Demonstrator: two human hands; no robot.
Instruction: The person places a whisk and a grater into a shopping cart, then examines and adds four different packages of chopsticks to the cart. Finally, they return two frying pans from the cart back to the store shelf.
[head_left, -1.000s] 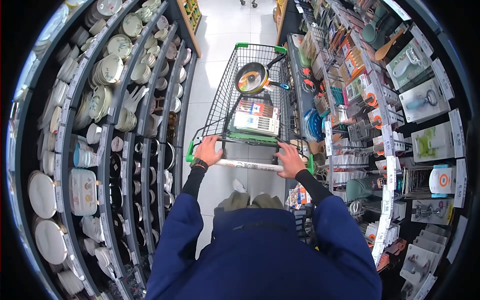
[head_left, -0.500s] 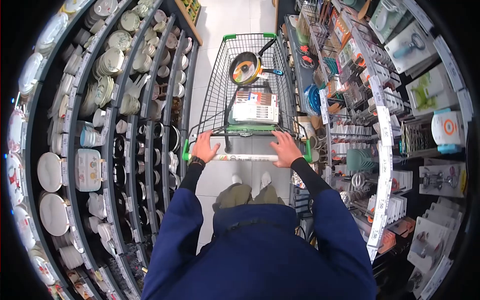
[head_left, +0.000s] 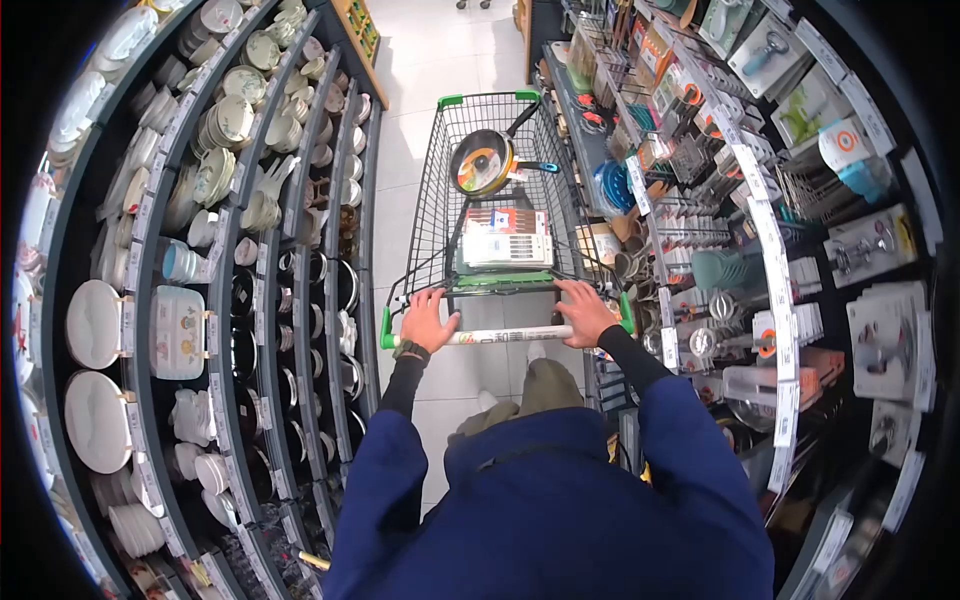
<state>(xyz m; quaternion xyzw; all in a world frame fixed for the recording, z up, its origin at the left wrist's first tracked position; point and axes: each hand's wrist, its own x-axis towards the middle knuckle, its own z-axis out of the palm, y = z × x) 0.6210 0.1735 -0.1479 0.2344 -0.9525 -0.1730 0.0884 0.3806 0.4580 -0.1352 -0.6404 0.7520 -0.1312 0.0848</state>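
My left hand (head_left: 427, 322) is on the left part of the white shopping cart handle (head_left: 500, 336), its fingers bent forward over it and its thumb pointing inward. On the right part of the same handle lies my right hand (head_left: 588, 314), also with fingers curved over the front. Ahead of both hands stretches the wire shopping cart (head_left: 505, 280) with green trim. Inside it, toward the far end, sits a black frying pan (head_left: 473, 168) with a round label; a second handle with a blue end shows beside it. Nearer to me lie flat packages (head_left: 508, 245) whose contents I cannot make out.
Shelves of plates and bowls (head_left: 97, 325) run along the left side. To the right are racks of packaged kitchen utensils (head_left: 720, 270) with price strips (head_left: 775, 290). A pale tiled floor (head_left: 405, 60) runs ahead between them.
The shelves have shifted in view as the cart and I move along the aisle. The cart appears slightly lower in view. Both hands stay on the handle, and my feet have changed position.
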